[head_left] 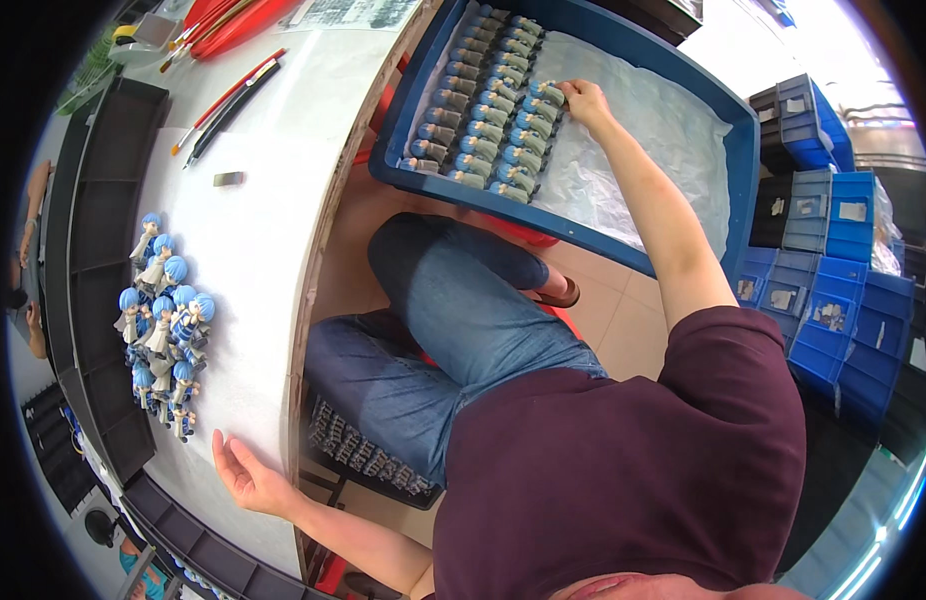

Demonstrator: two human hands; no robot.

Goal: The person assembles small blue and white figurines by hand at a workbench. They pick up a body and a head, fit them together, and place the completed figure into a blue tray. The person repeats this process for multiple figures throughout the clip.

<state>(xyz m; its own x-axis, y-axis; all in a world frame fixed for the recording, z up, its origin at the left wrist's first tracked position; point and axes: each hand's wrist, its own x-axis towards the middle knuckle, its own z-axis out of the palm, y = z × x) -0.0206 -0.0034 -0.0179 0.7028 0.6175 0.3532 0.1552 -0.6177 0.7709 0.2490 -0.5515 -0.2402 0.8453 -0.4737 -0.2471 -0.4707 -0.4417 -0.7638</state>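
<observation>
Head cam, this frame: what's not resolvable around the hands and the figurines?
- Right hand: fingertips rest among the figurines in the blue crate; whether they pinch one is hidden by the fingers themselves.
- Laid figurines: too small to make out detail.
- Left hand: open, palm up on the white table, holding nothing.
- Standing blue-haired figurines: they overlap, so no exact count.
- Dark tray under the table: contents too small to make out.

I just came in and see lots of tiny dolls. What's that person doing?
A seated person's right hand touches a blue-haired figure at the rows lying in the blue bin. The left hand rests open on the white table, near a cluster of standing figures.
</observation>
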